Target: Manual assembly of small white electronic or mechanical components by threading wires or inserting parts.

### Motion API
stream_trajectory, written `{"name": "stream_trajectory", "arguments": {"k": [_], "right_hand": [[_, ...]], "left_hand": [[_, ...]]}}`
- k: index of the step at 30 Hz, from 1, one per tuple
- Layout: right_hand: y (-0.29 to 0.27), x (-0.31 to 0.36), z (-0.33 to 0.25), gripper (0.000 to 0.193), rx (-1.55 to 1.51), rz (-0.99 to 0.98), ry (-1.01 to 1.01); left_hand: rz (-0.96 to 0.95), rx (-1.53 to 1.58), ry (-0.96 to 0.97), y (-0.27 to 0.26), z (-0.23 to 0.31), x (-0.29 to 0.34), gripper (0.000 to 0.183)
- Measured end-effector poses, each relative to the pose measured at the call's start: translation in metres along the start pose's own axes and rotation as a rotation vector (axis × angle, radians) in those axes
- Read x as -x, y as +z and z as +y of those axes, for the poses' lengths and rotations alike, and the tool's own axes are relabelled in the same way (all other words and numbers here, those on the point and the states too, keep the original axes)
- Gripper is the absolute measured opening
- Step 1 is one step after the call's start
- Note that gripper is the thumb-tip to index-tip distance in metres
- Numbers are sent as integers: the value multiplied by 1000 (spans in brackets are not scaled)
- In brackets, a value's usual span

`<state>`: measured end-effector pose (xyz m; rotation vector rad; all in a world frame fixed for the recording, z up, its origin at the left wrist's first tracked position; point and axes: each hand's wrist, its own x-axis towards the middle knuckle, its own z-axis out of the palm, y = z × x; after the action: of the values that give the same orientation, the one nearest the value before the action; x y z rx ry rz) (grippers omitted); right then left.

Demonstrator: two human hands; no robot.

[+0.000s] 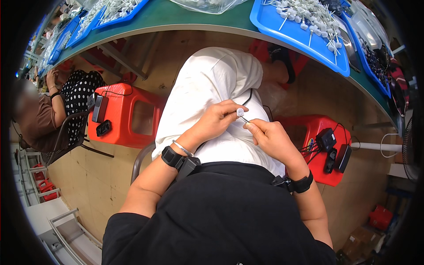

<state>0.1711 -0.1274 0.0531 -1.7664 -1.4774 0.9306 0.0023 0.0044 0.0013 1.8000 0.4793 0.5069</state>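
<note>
Above my lap, my left hand [216, 120] pinches a small white plastic piece [240, 112] between thumb and fingertips. A thin dark rod [244, 119] meets the piece from below, and my right hand [268, 136] grips its other end between thumb and forefinger. Whether the rod is fixed to the piece or only touches it, I cannot tell. Similar white-headed parts with thin stems [311, 29] lie heaped in a blue tray [265, 22] on the table ahead.
The green table [185, 17] curves across the front, bearing more blue trays [128, 17] and a plastic bag [207, 4]. Red stools [128, 119] with black devices flank me. A co-worker [44, 110] sits at the far left. A fan [410, 150] stands at the right.
</note>
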Motion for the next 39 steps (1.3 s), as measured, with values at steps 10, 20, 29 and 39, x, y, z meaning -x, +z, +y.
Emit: {"name": "stream_trajectory", "arguments": {"k": [10,20,29,39], "right_hand": [[-8,-5,3,35,-392,-249,295],[-7,-7,4,35,-616,-322,436],[-9,-6,3,33,-520,-311,367],[-6,-6,11,30,-457,-287,283]], "left_hand": [[-47,-24,46,1,-1,0,23],[-93,85,-27,0,-1,1,24],[-108,52,-32,1,-2,0,24],[-136,23,-50,1,-5,0,25]]}}
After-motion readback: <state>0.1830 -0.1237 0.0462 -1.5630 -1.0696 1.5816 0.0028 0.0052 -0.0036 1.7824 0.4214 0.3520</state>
